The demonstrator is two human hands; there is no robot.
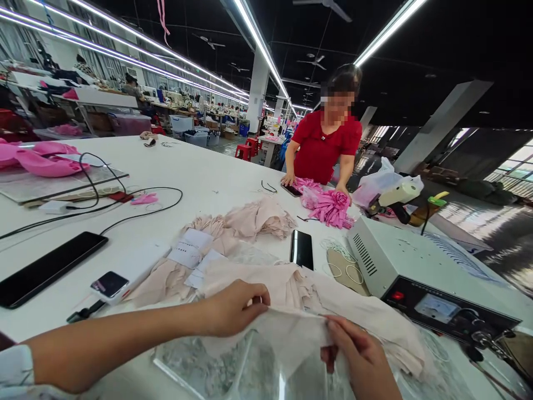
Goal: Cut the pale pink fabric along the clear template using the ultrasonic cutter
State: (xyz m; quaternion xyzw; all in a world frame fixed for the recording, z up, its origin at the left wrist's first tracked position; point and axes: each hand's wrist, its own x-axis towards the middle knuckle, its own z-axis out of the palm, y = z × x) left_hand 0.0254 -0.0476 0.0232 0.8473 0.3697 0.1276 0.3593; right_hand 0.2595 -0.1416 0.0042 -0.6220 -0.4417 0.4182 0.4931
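Observation:
Between my two hands a thin beige fabric piece (pixel 291 328) is stretched along its upper edge. My left hand (pixel 233 308) pinches one end between thumb and forefinger. At the other end, the fingers of my right hand (pixel 353 347) are closed on the same edge. Under the fabric lies a clear plastic sheet or bag (pixel 195 361). Just beyond my hands spreads a pile of beige fabric pieces (pixel 266 278), and white paper labels (pixel 189 247) lie on its left part.
A grey metal box with a dial (pixel 433 283) stands at the right, near a phone (pixel 302 249). Left are a black phone (pixel 50 266), cables and pink fabric (pixel 45 158). Across the white table (pixel 200 172), a person in red (pixel 322 144) handles pink strips (pixel 328 205).

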